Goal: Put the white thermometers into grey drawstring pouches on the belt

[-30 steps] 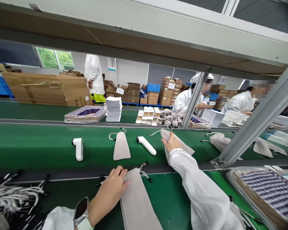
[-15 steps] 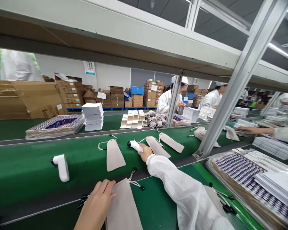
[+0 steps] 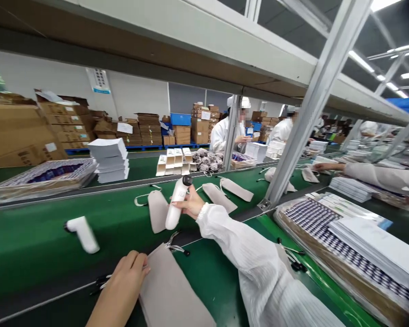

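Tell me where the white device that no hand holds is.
In the head view, the white device lies on the green belt at left, beyond the left hand.

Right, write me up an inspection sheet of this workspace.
Surface: green belt, dry-looking.
Job's things: white device in hand; second white device lying on the belt; near grey pouch lying flat.
Clutter: wrapped tray and paper stack, right side.
Grippers: bare hands; right hand holds the first device, left hand touches the near pouch's edge, grip unclear.
Cables: nothing seen; only pouch drawstrings.
Surroundings: slanting metal post, cardboard boxes, co-workers in white.
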{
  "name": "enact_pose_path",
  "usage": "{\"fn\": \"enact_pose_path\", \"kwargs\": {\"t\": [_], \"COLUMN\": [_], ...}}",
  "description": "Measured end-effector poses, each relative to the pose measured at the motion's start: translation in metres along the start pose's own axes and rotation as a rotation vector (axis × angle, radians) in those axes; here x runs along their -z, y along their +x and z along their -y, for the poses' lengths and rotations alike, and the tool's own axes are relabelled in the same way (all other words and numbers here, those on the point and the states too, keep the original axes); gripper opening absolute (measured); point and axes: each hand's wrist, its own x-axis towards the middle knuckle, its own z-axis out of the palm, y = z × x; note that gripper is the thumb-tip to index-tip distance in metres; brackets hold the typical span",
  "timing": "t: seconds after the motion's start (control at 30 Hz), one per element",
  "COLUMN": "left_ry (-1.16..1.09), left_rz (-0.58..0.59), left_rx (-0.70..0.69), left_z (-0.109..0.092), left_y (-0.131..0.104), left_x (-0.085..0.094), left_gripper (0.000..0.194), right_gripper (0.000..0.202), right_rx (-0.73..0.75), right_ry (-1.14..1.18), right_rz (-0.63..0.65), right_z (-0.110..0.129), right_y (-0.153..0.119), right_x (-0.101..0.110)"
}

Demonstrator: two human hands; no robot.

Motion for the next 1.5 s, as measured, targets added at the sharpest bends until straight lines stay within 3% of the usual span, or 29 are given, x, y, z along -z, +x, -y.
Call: {"fn": "enact_pose_path", "kwargs": {"t": [0.23, 0.37, 0.63, 0.97, 1.2, 1.5], "left_ry": [-0.207, -0.234, -0.023, 0.243, 0.060, -0.097], "left_rz": [0.070, 0.053, 0.000, -0.019, -0.034, -0.072], "left_rx": [0.132, 0.152, 0.067, -0.030, -0.094, 0.020], "left_z": [-0.011, -0.014, -0.023, -0.022, -0.027, -0.025], "left_y": [-0.006, -0.008, -0.012, -0.013, -0.010, -0.007], "left_x": [0.010, 0.013, 0.014, 0.009, 0.016, 0.024], "left_gripper": [0.010, 0.009, 0.019, 0.022, 0.021, 0.020], "right_gripper": [0.093, 0.095, 0.075, 0.069, 0.067, 0.066], "right_rx": [-0.017, -0.043, 0.013, 0.038, 0.013, -0.008], "right_ry": [-0.005, -0.046, -0.055, -0.037, -0.033, 0.022], "right_rz": [0.005, 0.041, 0.113, 0.145, 0.191, 0.190], "right_z": [-0.002, -0.004, -0.018, -0.030, -0.031, -0.017], "right_y": [-0.003, -0.010, -0.018, -0.017, -0.022, -0.021], "right_x": [0.000, -0.007, -0.024, -0.023, -0.031, -0.030]}}
